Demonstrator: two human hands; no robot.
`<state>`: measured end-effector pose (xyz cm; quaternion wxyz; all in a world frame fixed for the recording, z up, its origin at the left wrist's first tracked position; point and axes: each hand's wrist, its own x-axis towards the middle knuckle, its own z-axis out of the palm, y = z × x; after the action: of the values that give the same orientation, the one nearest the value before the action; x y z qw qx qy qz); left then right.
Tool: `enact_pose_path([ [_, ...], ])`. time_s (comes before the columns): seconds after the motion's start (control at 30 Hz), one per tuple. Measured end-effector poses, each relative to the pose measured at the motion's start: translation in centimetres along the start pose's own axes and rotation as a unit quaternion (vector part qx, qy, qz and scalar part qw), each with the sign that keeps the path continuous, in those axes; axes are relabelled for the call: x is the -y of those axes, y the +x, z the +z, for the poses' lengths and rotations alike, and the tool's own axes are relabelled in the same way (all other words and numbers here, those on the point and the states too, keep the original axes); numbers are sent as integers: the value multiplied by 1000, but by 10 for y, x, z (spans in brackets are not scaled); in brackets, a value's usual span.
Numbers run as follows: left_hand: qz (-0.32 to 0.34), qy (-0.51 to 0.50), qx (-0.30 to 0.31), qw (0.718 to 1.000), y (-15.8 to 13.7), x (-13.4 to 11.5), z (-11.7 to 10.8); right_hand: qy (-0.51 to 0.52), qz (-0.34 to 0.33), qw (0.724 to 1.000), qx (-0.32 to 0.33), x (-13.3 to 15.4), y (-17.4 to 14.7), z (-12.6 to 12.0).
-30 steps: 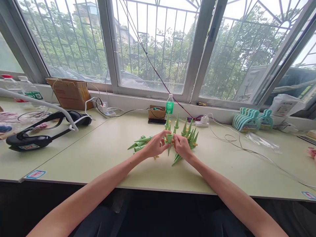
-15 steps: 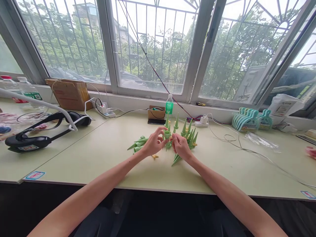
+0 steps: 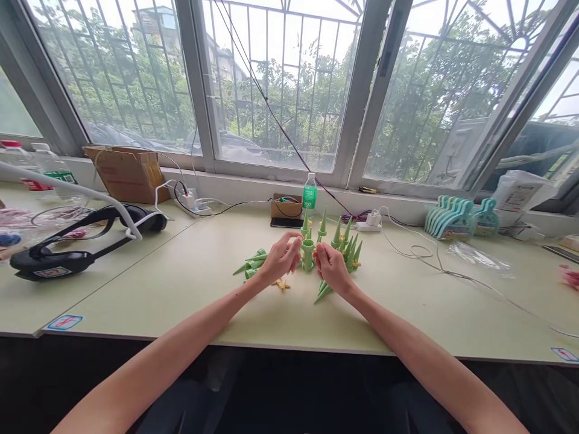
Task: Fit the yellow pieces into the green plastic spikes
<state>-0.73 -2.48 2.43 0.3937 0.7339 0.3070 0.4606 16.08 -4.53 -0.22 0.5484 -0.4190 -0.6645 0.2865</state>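
Between my hands stands a hollow green plastic tube (image 3: pixel 308 255) with its round open mouth facing up. On its right, my right hand (image 3: pixel 332 265) is closed in a pinch on a small yellow plastic piece, mostly covered by the fingertips, against the tube's side. My left hand (image 3: pixel 283 258) is beside the tube on the left, its fingers curled in; whatever they hold is hidden. Loose yellow pieces (image 3: pixel 283 285) lie below my left hand. More green tubes and spikes (image 3: pixel 252 265) lie to its left, and a green spike (image 3: pixel 322 292) lies under my right hand.
Several green cones with yellow parts (image 3: pixel 348 244) stand behind my right hand. Farther back are a water bottle (image 3: pixel 310 191), a small cardboard box (image 3: pixel 286 208) and a power strip (image 3: pixel 370 223). A black headset (image 3: pixel 58 256) lies left; teal hangers (image 3: pixel 452 218) and a cable (image 3: pixel 470 280) lie right.
My left thumb and fingers have drawn back from around the tube and curled in. The tube now shows more of its length. My right hand has stayed nearly in place.
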Motion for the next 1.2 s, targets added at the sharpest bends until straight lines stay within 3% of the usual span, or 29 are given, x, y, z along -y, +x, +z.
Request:
enact_pose_path([
  [0.2,-49,-64,21,997,1,-1,-1,24,-7,1000,13,4,-2,1],
  [0.47,-108,-102,111,983,0,-2,0,3,-26,999,36,6,-3,-1],
  [0.73,-103,-93,108,984,0,-5,-2,-4,-37,998,41,5,-3,-1],
  [1.2,-30,-46,92,994,-1,2,-4,-15,-36,998,39,6,-2,-1],
])
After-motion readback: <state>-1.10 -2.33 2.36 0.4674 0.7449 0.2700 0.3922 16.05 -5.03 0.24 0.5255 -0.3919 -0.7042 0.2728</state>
